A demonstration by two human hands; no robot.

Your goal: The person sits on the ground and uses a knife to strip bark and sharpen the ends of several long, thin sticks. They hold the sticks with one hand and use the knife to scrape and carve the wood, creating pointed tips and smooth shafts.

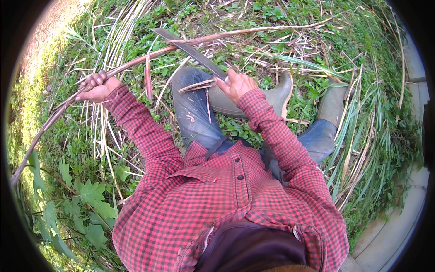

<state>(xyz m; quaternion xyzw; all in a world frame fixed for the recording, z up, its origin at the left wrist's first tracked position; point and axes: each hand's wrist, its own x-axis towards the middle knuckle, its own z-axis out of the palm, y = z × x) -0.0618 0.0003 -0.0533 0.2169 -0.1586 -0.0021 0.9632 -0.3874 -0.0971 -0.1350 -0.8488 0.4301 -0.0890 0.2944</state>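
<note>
Presently my left hand [96, 87], at nine o'clock, has fingers curled tight round a long reddish-brown cane stalk [136, 63] | right hand [235, 84] fists the handle of a dark flat machete blade [190, 50] crossing the stalk at twelve | risk: a glancing blade could slide toward my knee [190, 86] or left fingers.

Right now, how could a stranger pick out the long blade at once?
Find the red checked shirt, then follow its right sleeve up to the right hand. The blade rises from that hand, flat, dark and straight, crossing a long reddish stalk; the stems around it are round or pale.
</note>
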